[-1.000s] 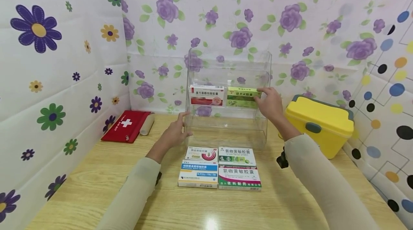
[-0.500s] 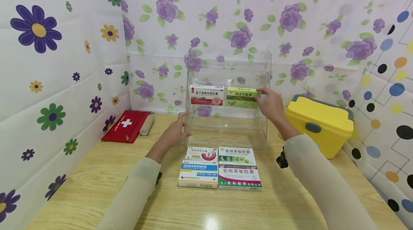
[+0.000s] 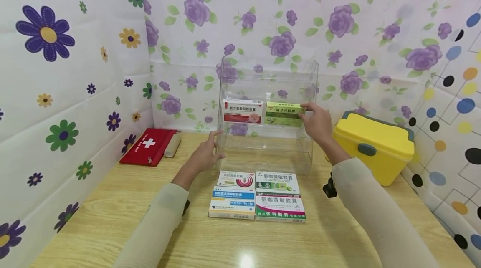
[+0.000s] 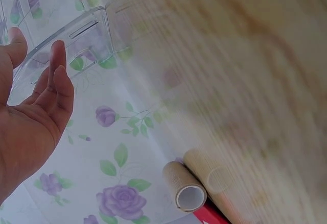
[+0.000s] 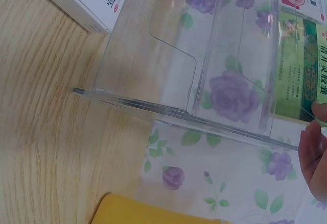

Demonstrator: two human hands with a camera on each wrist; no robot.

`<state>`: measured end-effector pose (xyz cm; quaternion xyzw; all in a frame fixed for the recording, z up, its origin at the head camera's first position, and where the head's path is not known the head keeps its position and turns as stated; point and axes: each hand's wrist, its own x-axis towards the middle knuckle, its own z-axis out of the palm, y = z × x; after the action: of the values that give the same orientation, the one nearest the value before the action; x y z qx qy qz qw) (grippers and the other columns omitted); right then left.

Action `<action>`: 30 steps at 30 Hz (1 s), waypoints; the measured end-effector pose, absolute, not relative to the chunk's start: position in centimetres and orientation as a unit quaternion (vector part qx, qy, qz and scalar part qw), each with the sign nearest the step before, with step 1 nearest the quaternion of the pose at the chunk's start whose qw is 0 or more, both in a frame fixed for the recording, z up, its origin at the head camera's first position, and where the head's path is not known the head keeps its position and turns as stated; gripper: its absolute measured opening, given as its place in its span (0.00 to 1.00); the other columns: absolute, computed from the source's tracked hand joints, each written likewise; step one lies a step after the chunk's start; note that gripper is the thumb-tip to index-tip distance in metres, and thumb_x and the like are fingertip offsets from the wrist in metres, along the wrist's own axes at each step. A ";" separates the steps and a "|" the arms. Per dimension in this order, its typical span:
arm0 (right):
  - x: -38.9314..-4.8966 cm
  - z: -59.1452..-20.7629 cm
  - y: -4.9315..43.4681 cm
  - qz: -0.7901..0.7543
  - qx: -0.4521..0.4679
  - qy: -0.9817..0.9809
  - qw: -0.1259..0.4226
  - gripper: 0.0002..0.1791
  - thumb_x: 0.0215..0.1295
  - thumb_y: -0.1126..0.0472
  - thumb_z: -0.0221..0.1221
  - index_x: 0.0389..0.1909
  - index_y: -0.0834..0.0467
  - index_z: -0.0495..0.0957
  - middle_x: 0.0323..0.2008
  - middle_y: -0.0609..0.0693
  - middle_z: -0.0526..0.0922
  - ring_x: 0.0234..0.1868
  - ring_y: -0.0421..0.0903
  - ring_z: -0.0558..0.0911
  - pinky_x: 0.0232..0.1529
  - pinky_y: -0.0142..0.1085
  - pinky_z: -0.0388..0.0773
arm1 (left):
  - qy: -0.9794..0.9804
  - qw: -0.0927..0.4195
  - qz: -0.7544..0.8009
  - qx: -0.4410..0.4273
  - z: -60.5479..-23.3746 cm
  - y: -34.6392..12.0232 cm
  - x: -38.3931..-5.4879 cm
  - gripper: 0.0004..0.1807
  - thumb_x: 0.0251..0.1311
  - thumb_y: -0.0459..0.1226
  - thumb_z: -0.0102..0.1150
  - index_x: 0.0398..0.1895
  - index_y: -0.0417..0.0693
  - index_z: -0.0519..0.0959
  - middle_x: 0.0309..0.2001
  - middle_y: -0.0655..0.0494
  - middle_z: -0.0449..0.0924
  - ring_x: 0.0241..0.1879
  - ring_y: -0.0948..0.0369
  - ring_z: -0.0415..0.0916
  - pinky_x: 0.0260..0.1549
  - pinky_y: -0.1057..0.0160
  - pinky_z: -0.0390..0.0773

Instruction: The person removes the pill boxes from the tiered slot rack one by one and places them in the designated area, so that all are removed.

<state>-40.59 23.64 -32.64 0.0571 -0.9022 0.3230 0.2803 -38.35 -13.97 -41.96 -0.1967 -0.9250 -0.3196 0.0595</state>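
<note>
In the head view, my right hand (image 3: 317, 122) pinches the right end of a green medicine box (image 3: 282, 113), thumb on its front and a finger at the top corner. That box stands on a tier of a clear acrylic display rack (image 3: 268, 155), right of a red and white medicine box (image 3: 242, 111). My left hand (image 3: 204, 154) is at the rack's left side, fingers extended and thumb apart. In the left wrist view its fingers (image 4: 55, 76) are loosely bent beside the clear side panel (image 4: 84, 27); contact is hard to tell.
Before the rack lie a blue and white box (image 3: 231, 206), a magenta and green box (image 3: 279, 208) and two white boxes, one with a red swirl (image 3: 235, 179), one with green (image 3: 276, 182). A yellow case (image 3: 372, 142) stands right; a red first aid pouch (image 3: 144, 151) and bandage roll (image 3: 172, 145) left.
The green box has shifted very slightly left with my right hand on it. My left hand stays at the rack's side. The head view has moved a little.
</note>
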 end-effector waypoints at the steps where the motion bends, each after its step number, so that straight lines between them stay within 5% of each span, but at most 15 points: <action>1: -40.6 -32.7 23.7 0.324 0.056 -0.902 0.281 0.18 0.68 0.57 0.63 0.58 0.54 0.79 0.55 0.58 0.83 0.43 0.60 0.83 0.71 0.58 0.48 | -0.925 0.059 -0.320 -0.196 -42.0 -13.9 -38.4 0.47 0.64 0.43 0.64 0.77 0.61 0.44 0.54 0.36 0.77 0.47 0.44 0.80 0.41 0.47 0.79; 4: -40.6 -32.8 23.8 0.327 0.052 -0.900 0.284 0.18 0.68 0.57 0.63 0.57 0.54 0.79 0.55 0.58 0.82 0.41 0.60 0.82 0.66 0.57 0.60 | -0.926 0.057 -0.319 -0.192 -42.0 -13.9 -38.4 0.46 0.64 0.43 0.65 0.77 0.61 0.44 0.53 0.38 0.77 0.46 0.46 0.80 0.39 0.48 0.79; 7: -40.6 -32.9 23.8 0.329 0.049 -0.896 0.293 0.17 0.68 0.58 0.63 0.57 0.54 0.80 0.55 0.57 0.82 0.25 0.56 0.79 0.37 0.48 0.75 | -0.927 0.058 -0.317 -0.192 -42.0 -13.9 -38.5 0.47 0.64 0.43 0.65 0.77 0.61 0.44 0.52 0.40 0.77 0.44 0.47 0.80 0.38 0.50 0.79; 9: -40.6 -32.9 23.8 0.332 0.050 -0.892 0.302 0.17 0.68 0.58 0.63 0.57 0.54 0.80 0.55 0.56 0.82 0.15 0.50 0.69 0.20 0.41 0.67 | -0.927 0.059 -0.316 -0.193 -42.0 -13.9 -38.6 0.47 0.64 0.43 0.65 0.77 0.61 0.44 0.52 0.40 0.78 0.44 0.47 0.80 0.37 0.50 0.79; 11: -40.6 -32.9 23.8 0.335 0.053 -0.888 0.311 0.16 0.68 0.58 0.63 0.56 0.53 0.81 0.55 0.56 0.83 0.11 0.46 0.59 0.14 0.38 0.56 | -0.927 0.059 -0.316 -0.193 -42.0 -13.9 -38.6 0.47 0.64 0.43 0.65 0.77 0.61 0.44 0.52 0.40 0.78 0.45 0.47 0.80 0.38 0.50 0.79; 17: -40.8 -33.0 24.0 0.339 0.065 -0.869 0.354 0.14 0.67 0.60 0.65 0.53 0.54 0.83 0.54 0.53 0.84 0.20 0.46 0.65 0.14 0.36 0.56 | -0.927 0.060 -0.316 -0.193 -41.9 -13.8 -38.5 0.47 0.64 0.43 0.65 0.77 0.61 0.44 0.52 0.40 0.78 0.45 0.47 0.80 0.38 0.49 0.79; 23: -40.9 -33.1 24.4 0.345 0.072 -0.847 0.398 0.14 0.68 0.61 0.63 0.53 0.55 0.83 0.54 0.52 0.83 0.23 0.49 0.75 0.25 0.35 0.68 | -0.927 0.063 -0.313 -0.194 -41.7 -13.7 -38.5 0.46 0.65 0.42 0.64 0.76 0.62 0.43 0.53 0.38 0.77 0.46 0.45 0.80 0.40 0.47 0.79; 30: -40.6 -33.2 24.7 0.356 0.084 -0.831 0.420 0.14 0.67 0.63 0.64 0.52 0.55 0.83 0.52 0.53 0.84 0.43 0.54 0.80 0.41 0.46 0.73 | -0.927 0.062 -0.315 -0.195 -42.0 -13.8 -38.5 0.47 0.64 0.42 0.65 0.77 0.62 0.43 0.52 0.38 0.78 0.48 0.44 0.79 0.43 0.46 0.78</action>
<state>-40.60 24.69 -33.15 0.0835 -0.8307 0.3561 0.4198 -38.50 -13.80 -42.05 -0.1954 -0.9266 -0.3152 0.0618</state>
